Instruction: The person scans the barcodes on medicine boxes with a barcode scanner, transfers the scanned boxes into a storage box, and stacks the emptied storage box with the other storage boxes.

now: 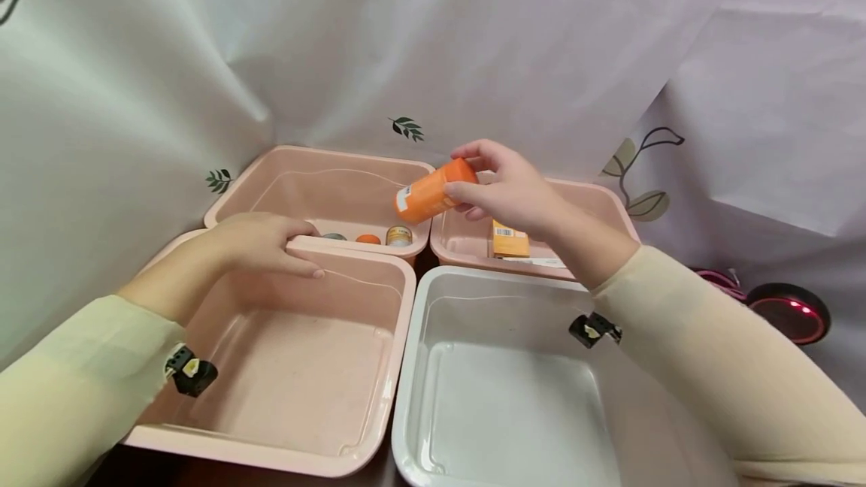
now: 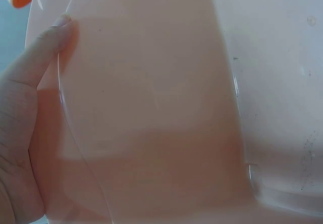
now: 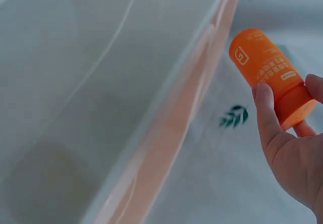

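Note:
My right hand [image 1: 510,190] holds an orange bottle [image 1: 433,192] by its cap end, pinched between thumb and fingers. The bottle tilts with its base down to the left, in the air above where the two back bins meet. White print shows on the bottle [image 3: 265,62] in the right wrist view. My left hand [image 1: 260,243] grips the far rim of the front left pink bin [image 1: 399,367]. In the left wrist view its thumb lies against the inner wall; the other fingers are hidden behind the rim.
The back left pink bin [image 1: 325,171] holds a small jar [image 1: 399,236], an orange item [image 1: 368,239] and a greyish round item [image 1: 334,236]. A yellow box [image 1: 510,243] lies in the back right pink bin [image 1: 595,198]. At front right stands a grey bin [image 1: 416,367].

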A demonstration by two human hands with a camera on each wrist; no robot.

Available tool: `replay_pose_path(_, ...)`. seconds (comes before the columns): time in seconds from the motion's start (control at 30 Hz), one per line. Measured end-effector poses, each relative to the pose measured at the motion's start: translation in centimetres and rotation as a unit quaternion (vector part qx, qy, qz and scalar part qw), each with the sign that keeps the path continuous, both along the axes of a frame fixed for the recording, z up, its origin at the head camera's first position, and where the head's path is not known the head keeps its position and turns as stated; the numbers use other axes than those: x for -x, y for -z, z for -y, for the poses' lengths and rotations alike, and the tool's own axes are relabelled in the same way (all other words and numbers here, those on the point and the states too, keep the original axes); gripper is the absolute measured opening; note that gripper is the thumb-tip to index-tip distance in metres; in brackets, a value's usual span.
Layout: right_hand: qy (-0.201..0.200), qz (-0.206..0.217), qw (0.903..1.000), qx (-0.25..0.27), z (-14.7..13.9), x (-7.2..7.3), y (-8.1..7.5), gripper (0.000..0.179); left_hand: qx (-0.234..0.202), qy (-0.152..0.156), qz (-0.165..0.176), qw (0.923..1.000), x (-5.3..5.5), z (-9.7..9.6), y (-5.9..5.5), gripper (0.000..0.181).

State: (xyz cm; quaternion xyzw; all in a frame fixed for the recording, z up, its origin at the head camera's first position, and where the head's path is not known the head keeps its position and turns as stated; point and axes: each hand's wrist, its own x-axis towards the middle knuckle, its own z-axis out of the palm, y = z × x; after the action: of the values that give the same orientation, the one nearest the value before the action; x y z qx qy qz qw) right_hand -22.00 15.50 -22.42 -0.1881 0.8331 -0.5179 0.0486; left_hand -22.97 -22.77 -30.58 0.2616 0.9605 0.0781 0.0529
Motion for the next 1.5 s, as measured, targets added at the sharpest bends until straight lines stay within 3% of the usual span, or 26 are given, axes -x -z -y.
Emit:
replay_pose_path(0.13, -0.026, 0.001, 0.9997, 0.001, 1.3, -0.1, 0.7, 0.053, -0.001, -0.002, 0.003, 1.0000, -0.1, -0.1, 0.0, 0.065)
replay_pose_path(0.37, -0.005, 0.000, 0.9998, -0.020, 0.0, -0.8, 1.3, 0.060, 0.000, 0.014, -0.005, 0.9999, 0.6, -1.1, -0.1, 0.064)
replay_pose_path(0.63, 0.013, -0.011, 0.9906, -0.136, -4.4, -1.9, 1.2, 0.054, 0.004, 0.021, -0.001, 0.9998, 0.8, -1.3, -0.2, 0.065)
replay_pose_path(0.8, 0.002, -0.028, 0.9776, -0.208, -7.8, -3.9, 0.5, 0.052, 0.004, 0.024, -0.002, 0.9997, 0.9, -0.9, 0.0, 0.068)
replay_pose_path(0.9, -0.004, -0.049, 0.9635, -0.263, -9.4, -5.5, 0.0, 0.047, 0.008, 0.014, 0.000, 0.9999, 0.7, -0.1, 0.2, 0.069)
replay_pose_path(1.03, 0.009, -0.045, 0.9439, -0.327, -11.5, -7.6, 0.1, 0.051, 0.007, 0.006, -0.005, 0.9999, 0.4, 0.7, 0.4, 0.068)
replay_pose_path(1.13, 0.020, -0.043, 0.9361, -0.349, -13.7, -9.4, 0.5, 0.049, -0.003, 0.011, -0.004, 0.9999, 0.4, 0.7, 0.4, 0.068)
replay_pose_path(1.23, 0.028, -0.064, 0.9302, -0.360, -15.7, -11.1, 1.1, 0.043, -0.025, 0.036, 0.006, 0.9990, 0.6, 0.2, -0.2, 0.069)
replay_pose_path(1.33, 0.036, -0.090, 0.9242, -0.369, -17.3, -12.6, 2.1, 0.045, -0.062, 0.081, 0.012, 0.9948, 0.7, -0.8, -1.3, 0.070)
replay_pose_path(1.43, 0.055, -0.104, 0.9251, -0.361, -18.1, -13.6, 3.4, 0.062, -0.113, 0.120, 0.024, 0.9860, 0.1, -2.7, -2.3, 0.069)
replay_pose_path(1.5, 0.076, -0.101, 0.9259, -0.356, -18.5, -14.0, 4.4, 0.079, -0.130, 0.125, 0.020, 0.9834, -1.0, -4.5, -2.6, 0.070)
